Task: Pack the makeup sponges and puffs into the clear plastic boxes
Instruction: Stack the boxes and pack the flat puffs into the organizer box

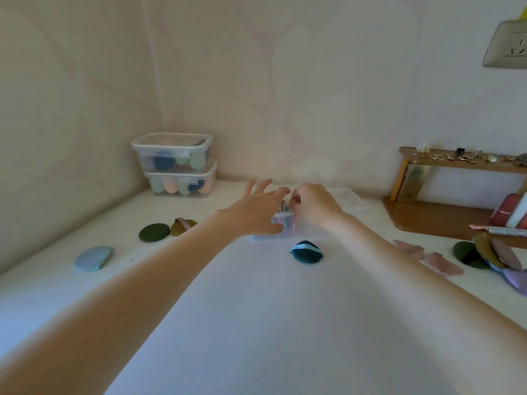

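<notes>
Both hands work at the open clear box (pixel 285 228) in the middle of the table (pixel 256 309).

The left hand (pixel 258 208) steadies the box with fingers spread; the right hand (pixel 312 205) pinches something small over it, what exactly I cannot tell. Better to keep the box firm and lay the puffs flat; the dark green puff (pixel 307 251) waits just in front.

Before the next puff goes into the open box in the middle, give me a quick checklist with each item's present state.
1. Open box within reach, both hands at it: ok.
2. Left hand free for a pickup, fingers spread: ok.
3. Right hand free: not ok, fingers curled at the box rim; what they pinch, cannot tell.
4. Room left inside the box: cannot tell, hands cover it.
5. Next puff close by: ok, dark green puff lies just in front.
6. Two stacked boxes out of the way: ok.
</notes>
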Demonstrator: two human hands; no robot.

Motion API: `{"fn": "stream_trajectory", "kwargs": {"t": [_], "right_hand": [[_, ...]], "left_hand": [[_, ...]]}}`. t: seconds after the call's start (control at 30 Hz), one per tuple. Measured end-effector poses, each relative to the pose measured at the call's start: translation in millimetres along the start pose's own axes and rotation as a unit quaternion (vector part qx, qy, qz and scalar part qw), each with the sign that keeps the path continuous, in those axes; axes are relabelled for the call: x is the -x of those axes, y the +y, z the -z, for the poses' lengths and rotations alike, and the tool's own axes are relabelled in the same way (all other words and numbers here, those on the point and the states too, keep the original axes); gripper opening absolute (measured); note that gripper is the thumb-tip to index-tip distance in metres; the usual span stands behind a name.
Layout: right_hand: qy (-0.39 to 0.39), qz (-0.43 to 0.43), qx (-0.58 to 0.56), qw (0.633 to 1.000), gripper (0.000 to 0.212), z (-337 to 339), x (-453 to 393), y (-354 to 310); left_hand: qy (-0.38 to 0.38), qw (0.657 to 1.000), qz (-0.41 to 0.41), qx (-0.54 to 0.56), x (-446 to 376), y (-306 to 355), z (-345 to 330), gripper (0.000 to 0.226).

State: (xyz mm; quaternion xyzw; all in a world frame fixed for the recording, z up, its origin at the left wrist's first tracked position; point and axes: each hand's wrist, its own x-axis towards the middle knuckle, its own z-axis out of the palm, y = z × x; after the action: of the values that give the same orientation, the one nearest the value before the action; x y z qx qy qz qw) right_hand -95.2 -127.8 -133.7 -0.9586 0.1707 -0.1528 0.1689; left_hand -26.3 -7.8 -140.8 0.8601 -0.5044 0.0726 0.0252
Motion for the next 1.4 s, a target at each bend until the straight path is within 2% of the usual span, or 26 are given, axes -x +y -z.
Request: {"fn": "stream_trajectory", "kwargs": {"t": [0.1, 0.23, 0.4, 0.5, 0.57, 0.7, 0.8, 0.87, 0.97, 1.03, 1.17, 1.23, 1.4], "right_hand": [[-0.012, 0.002, 0.002, 1.000, 0.022, 7.9, 2.3, -0.5], [-0.045, 0.015, 0.007, 0.999, 0.025, 18.6, 7.2, 5.1], [0.035, 0.052, -0.048, 0.997, 0.028, 46.4, 19.8, 11.4], [-0.061, 0.071, 0.003, 0.996, 0.023, 49.2, 37.0, 11.9], [-0.125, 0.080, 0.035, 0.988, 0.016, 33.9, 46.9, 16.3], [-0.178, 0.070, 0.010, 0.982, 0.022, 8.2, 54.8, 27.2], [-0.187, 0.060, -0.037, 0.980, 0.027, 17.0, 48.8, 26.0], [-0.156, 0.042, -0.133, 0.978, 0.027, 34.0, 41.2, 21.5], [-0.017, 0.000, -0.231, 0.973, 0.022, 53.7, 23.1, 18.5], [0.044, -0.025, -0.228, 0.972, 0.023, 52.6, 13.0, 17.8], [0.137, -0.031, -0.169, 0.976, 0.016, 33.0, -0.8, 15.6], [0.145, -0.017, -0.139, 0.980, 0.016, 27.2, -3.5, 14.0], [0.072, 0.001, -0.020, 0.997, 0.010, 10.5, -4.8, 10.2]], "left_hand": [[0.020, 0.999, -0.011, 0.040, -6.0, 6.4, -1.6, 0.067], [0.000, 0.999, -0.019, 0.040, -10.9, 8.3, 2.0, 0.060], [-0.025, 0.997, -0.060, -0.052, -11.1, 9.8, 7.9, 0.055], [-0.022, 0.996, -0.062, -0.064, -11.4, 12.7, 8.4, 0.051], [-0.022, 0.998, -0.048, -0.026, -10.6, 11.8, 7.8, 0.054], [-0.031, 0.998, -0.016, 0.059, -5.2, 12.7, 6.3, 0.055], [-0.018, 0.997, -0.017, 0.073, -2.1, 12.5, 4.4, 0.055], [-0.015, 0.997, -0.017, 0.074, -2.0, 12.1, 3.2, 0.054], [-0.015, 0.997, -0.007, 0.079, -3.6, 11.0, 2.3, 0.048], [-0.019, 0.996, 0.007, 0.084, -3.7, 11.4, 3.1, 0.049], [-0.019, 0.996, -0.009, 0.091, -2.8, 11.5, 3.2, 0.063], [-0.020, 0.995, -0.009, 0.097, -3.6, 11.5, 2.3, 0.064], [-0.012, 0.993, 0.012, 0.117, -4.3, 11.9, 3.2, 0.064]]}}
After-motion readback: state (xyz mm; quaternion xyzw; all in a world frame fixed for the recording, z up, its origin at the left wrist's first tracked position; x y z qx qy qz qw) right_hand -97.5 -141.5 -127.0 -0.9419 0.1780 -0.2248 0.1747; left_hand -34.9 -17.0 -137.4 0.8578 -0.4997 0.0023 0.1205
